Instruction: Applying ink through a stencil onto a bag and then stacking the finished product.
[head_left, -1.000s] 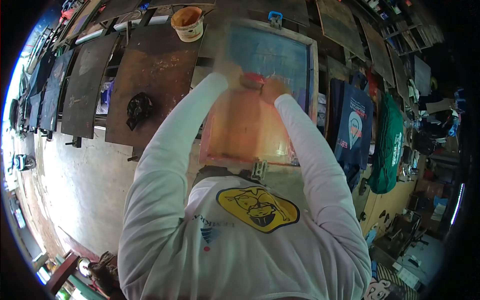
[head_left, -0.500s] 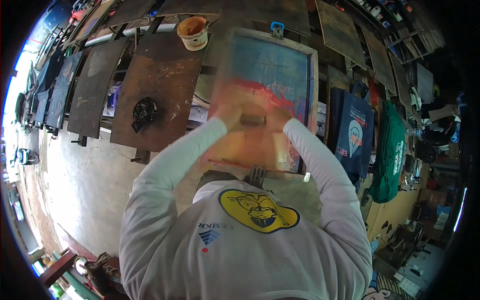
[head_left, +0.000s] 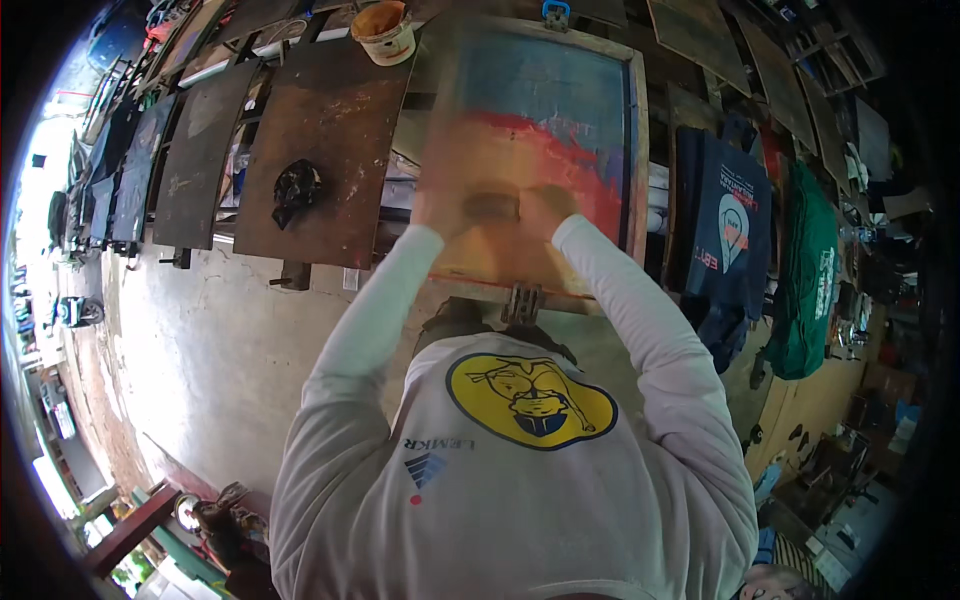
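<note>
A wooden-framed printing screen (head_left: 632,120) has a blue upper mesh and red ink (head_left: 590,170) across its middle, over an orange lower part. My right hand (head_left: 543,210) grips one end of a dark squeegee handle (head_left: 492,206) low on the screen. My left hand (head_left: 448,205) is at the handle's other end, its fingers smeared by motion. The squeegee's blade cannot be made out. A clamp (head_left: 522,302) sits at the screen's near edge, and a blue-handled clamp (head_left: 556,14) at the far edge.
Dark boards (head_left: 300,120) lie in rows left and right. A stained bucket (head_left: 383,40) and crumpled black plastic (head_left: 297,190) rest on them at left. Navy bags (head_left: 715,250) and a green bag (head_left: 800,270) hang at right. Below is a concrete floor (head_left: 220,360).
Compared with a second ago, both hands are nearer me on the screen, and a broad red band shows above them. Since half a second ago the view has shifted slightly.
</note>
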